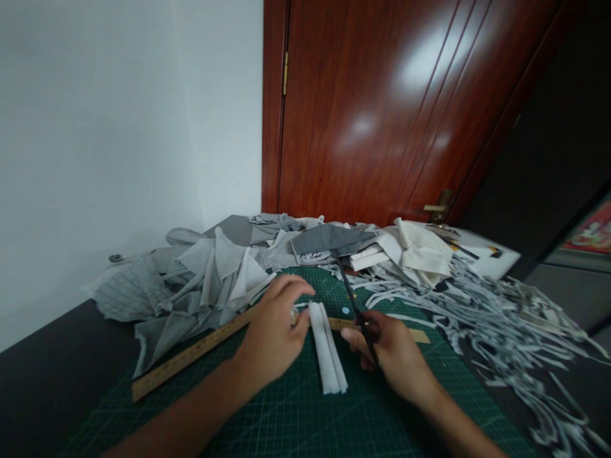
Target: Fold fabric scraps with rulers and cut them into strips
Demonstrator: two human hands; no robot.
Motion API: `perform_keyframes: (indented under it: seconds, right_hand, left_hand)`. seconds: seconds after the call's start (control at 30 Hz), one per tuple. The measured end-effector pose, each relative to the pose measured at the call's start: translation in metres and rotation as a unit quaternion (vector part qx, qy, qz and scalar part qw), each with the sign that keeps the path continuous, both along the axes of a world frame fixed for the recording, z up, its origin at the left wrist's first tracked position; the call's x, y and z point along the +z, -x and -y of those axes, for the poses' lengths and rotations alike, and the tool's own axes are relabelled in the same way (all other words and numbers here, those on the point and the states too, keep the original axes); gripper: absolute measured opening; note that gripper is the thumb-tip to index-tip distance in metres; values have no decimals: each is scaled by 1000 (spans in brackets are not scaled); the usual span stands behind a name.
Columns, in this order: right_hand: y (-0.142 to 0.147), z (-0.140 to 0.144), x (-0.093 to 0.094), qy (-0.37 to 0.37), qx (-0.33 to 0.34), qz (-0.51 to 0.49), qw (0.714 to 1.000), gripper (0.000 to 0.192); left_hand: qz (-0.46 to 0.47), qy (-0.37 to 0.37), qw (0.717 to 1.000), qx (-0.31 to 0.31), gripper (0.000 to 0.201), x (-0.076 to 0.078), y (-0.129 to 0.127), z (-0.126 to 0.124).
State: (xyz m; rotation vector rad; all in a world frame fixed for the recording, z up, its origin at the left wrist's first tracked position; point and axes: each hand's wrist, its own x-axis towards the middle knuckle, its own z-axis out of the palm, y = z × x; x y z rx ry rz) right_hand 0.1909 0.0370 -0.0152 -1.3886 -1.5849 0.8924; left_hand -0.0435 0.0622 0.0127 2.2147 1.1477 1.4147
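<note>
Lying on green cutting mat (296, 407): folded white fabric strip (327, 346), long, narrow, doubled lengthwise, soft-edged, near end toward viewer. Far end crosses wooden ruler (191, 356), which runs diagonally across mat. Left hand (274, 331): fingers curled, thumb and forefinger pinched on strip's far end. Right hand (389, 353): fingers wrapped round handles of black scissors (353, 302), blades pointing away, just right of strip; blades appear together. Grey fabric scraps (191, 280) heaped at left; cut white strips (501, 318) piled at right.
</note>
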Motion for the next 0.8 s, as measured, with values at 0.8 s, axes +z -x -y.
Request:
perform_keyframes:
  seconds: [0.8]
  right_hand:
    - [31, -22, 68, 19, 127, -185, 974, 46]
  left_hand:
    - [389, 450, 769, -234, 52, -8, -29, 12]
